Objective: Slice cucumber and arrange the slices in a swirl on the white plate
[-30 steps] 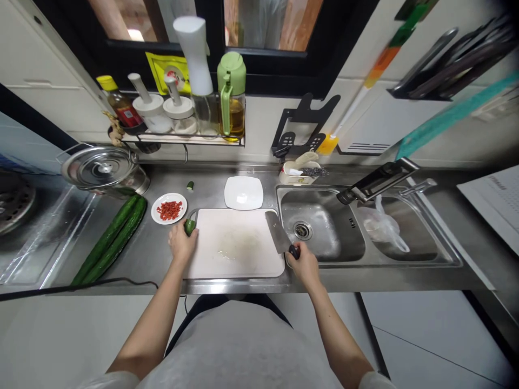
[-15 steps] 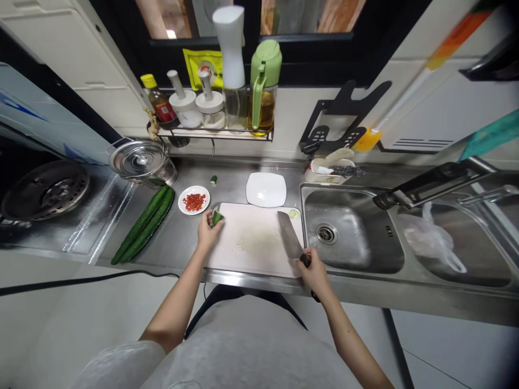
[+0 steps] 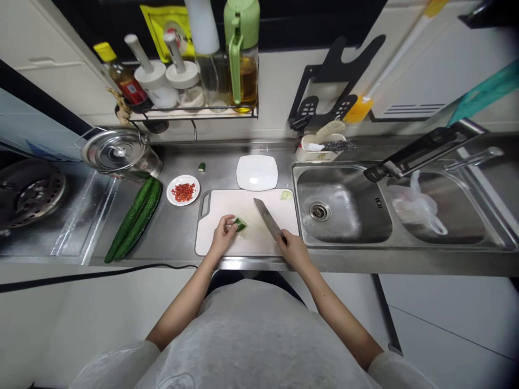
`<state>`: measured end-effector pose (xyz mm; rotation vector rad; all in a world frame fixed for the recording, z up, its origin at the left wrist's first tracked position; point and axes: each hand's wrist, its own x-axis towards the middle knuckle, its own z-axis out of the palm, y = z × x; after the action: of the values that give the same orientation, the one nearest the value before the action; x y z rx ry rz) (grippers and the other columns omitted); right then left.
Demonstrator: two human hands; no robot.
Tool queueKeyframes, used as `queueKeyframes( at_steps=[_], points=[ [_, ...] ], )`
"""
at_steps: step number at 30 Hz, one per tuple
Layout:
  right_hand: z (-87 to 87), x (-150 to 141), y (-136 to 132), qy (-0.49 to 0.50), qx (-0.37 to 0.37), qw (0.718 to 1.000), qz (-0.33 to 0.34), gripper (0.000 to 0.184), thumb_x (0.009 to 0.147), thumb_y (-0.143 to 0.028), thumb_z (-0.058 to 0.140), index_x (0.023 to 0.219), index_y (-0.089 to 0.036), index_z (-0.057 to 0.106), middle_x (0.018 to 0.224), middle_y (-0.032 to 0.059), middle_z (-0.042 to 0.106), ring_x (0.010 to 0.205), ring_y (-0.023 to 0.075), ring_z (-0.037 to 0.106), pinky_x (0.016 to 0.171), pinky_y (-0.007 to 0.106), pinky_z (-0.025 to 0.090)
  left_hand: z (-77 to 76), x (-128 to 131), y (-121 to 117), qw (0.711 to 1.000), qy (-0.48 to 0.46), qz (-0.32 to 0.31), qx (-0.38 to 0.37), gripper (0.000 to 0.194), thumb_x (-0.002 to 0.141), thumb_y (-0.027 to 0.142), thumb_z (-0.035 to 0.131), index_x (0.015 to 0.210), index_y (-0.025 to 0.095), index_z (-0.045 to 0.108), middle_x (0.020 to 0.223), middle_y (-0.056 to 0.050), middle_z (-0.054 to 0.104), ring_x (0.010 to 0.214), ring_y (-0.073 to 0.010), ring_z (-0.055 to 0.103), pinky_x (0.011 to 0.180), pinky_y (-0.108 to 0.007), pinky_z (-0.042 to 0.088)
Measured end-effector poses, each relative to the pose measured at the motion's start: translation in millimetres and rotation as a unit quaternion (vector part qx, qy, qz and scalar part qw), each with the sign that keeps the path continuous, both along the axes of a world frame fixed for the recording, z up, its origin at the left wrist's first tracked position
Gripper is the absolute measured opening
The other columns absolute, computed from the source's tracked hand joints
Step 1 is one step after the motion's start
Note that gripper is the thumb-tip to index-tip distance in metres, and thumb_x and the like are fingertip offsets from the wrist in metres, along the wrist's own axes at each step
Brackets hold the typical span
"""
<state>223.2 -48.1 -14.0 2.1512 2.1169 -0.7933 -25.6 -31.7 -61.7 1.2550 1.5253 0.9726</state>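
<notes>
My left hand (image 3: pixel 223 236) pinches a short piece of cucumber (image 3: pixel 240 224) over the middle of the white cutting board (image 3: pixel 211 237). In my right hand (image 3: pixel 293 249) is the dark handle of a kitchen knife (image 3: pixel 267 219), its blade slanting up and left across the board. A gap separates the blade from the cucumber piece. Pale cucumber slices (image 3: pixel 286 195) lie at the board's far right corner. Just behind the board stands a white square plate (image 3: pixel 257 173).
Left of the board are a small plate (image 3: pixel 172 199) of chopped red pieces, a cucumber end (image 3: pixel 201 167), two whole cucumbers (image 3: pixel 135 219) and a lidded steel pot (image 3: pixel 121 154). The sink (image 3: pixel 344 208) borders the right side. Bottles and jars fill a shelf (image 3: pixel 203 113) above.
My left hand has brought the cucumber piece from the board's left edge towards its middle. The knife has moved left, closer to the piece. The camera view has tilted downward.
</notes>
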Motion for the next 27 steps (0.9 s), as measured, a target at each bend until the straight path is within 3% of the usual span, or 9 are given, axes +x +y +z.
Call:
queueKeyframes(
  at_steps=[3, 6, 9, 16, 22, 27],
  points=[
    [9.7, -9, 0, -0.046, -0.034, 0.998, 0.020, 0.036, 0.094, -0.034, 0.036, 0.125, -0.024, 0.051, 0.092, 0.0059, 0.070, 0.083, 0.0197, 0.063, 0.064, 0.026, 0.034, -1.2, 6, -3, 0.993, 0.100, -0.055, 0.033, 0.031, 0.087, 0.035, 0.054, 0.115, 0.023, 0.056, 0.104, -0.006, 0.065, 0.087, -0.0160, 0.061, 0.077, -0.031, 0.049],
    [17.0, -17, 0, -0.079, -0.074, 0.993, 0.053, 0.035, 0.096, -0.034, 0.031, 0.119, -0.024, 0.055, 0.092, 0.0073, 0.069, 0.085, 0.0207, 0.064, 0.068, 0.027, 0.036, -3.1, 13, -4, 0.975, 0.188, -0.077, 0.086, 0.025, 0.089, 0.032, 0.051, 0.110, 0.023, 0.060, 0.104, -0.005, 0.066, 0.096, -0.0192, 0.059, 0.085, -0.035, 0.047],
    [19.7, -23, 1, -0.098, -0.085, 0.989, 0.076, 0.034, 0.097, -0.033, 0.028, 0.111, -0.022, 0.057, 0.093, 0.0087, 0.069, 0.087, 0.0216, 0.064, 0.070, 0.028, 0.037, -6.7, 18, -5, 0.961, 0.233, -0.073, 0.131, 0.024, 0.090, 0.032, 0.049, 0.108, 0.022, 0.062, 0.100, -0.006, 0.067, 0.094, -0.0191, 0.059, 0.086, -0.036, 0.048],
    [15.2, -32, -2, -0.098, -0.079, 0.988, 0.094, 0.031, 0.097, -0.026, 0.027, 0.110, -0.019, 0.055, 0.100, 0.0104, 0.067, 0.091, 0.0206, 0.064, 0.074, 0.028, 0.040, -14.5, 18, -15, 0.949, 0.237, -0.064, 0.197, 0.026, 0.091, 0.027, 0.048, 0.111, 0.022, 0.063, 0.107, -0.007, 0.064, 0.100, -0.0164, 0.060, 0.090, -0.032, 0.049],
    [13.3, -34, -2, -0.114, -0.082, 0.984, 0.108, 0.028, 0.096, -0.023, 0.030, 0.111, -0.017, 0.053, 0.099, 0.0126, 0.067, 0.092, 0.0226, 0.065, 0.074, 0.030, 0.043, -20.0, 20, -17, 0.950, 0.232, -0.049, 0.204, 0.027, 0.089, 0.032, 0.053, 0.111, 0.022, 0.065, 0.107, -0.008, 0.065, 0.100, -0.0177, 0.060, 0.091, -0.035, 0.050],
    [22.2, -37, -1, -0.116, -0.087, 0.981, 0.131, 0.029, 0.097, -0.026, 0.027, 0.114, -0.016, 0.049, 0.094, 0.0139, 0.068, 0.090, 0.0219, 0.066, 0.072, 0.029, 0.044, -23.4, 21, -17, 0.958, 0.206, -0.038, 0.196, 0.027, 0.089, 0.034, 0.053, 0.109, 0.023, 0.066, 0.103, -0.008, 0.067, 0.097, -0.0183, 0.062, 0.090, -0.037, 0.051]
  ],
)
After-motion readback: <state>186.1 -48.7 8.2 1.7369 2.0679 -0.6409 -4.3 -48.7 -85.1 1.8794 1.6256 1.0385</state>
